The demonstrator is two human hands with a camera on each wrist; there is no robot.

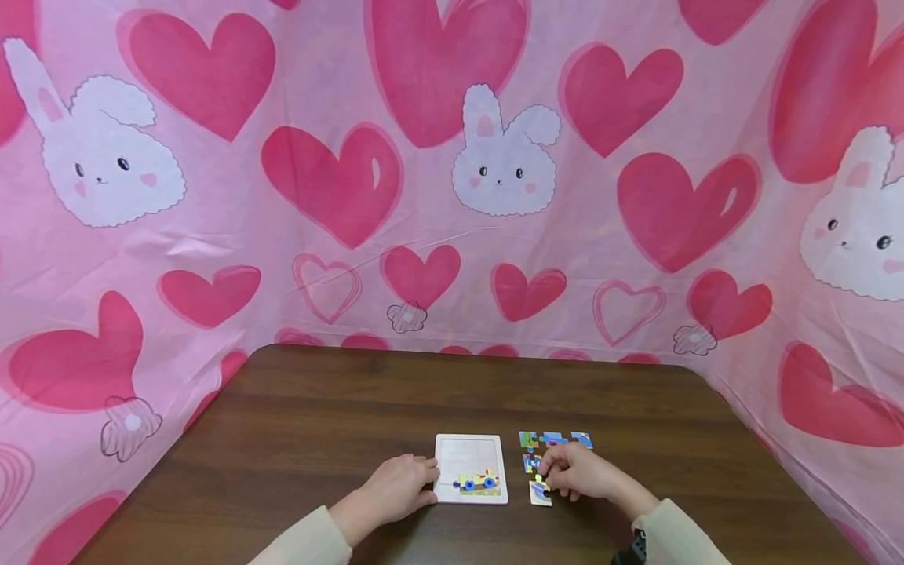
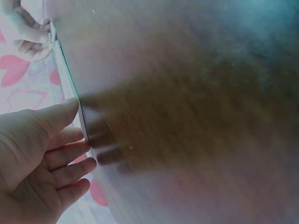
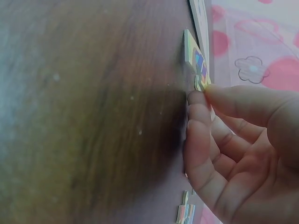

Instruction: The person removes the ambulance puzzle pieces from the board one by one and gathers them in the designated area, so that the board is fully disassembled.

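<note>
A white puzzle tray (image 1: 445, 498) lies on the table, with joined pieces showing a yellow vehicle (image 1: 479, 482) along its bottom right. My left hand (image 1: 399, 486) rests at the tray's left edge, thumb and fingertips against the rim; the left wrist view shows the fingers (image 2: 70, 156) fairly straight. To the right of the tray, my right hand (image 1: 581, 471) reaches over loose pieces. In the right wrist view, its thumb and index finger pinch the end of a colourful puzzle piece (image 3: 196, 60). A piece with blue and cream print (image 1: 540, 493) lies just below that hand.
Several loose pieces, including a green and blue one (image 1: 528, 439) and one at the right (image 1: 582, 439), lie beyond my right hand. Brown wooden table (image 1: 318, 416) surrounds the tray. Pink cloth with hearts and rabbits (image 1: 424, 212) hangs behind and at both sides.
</note>
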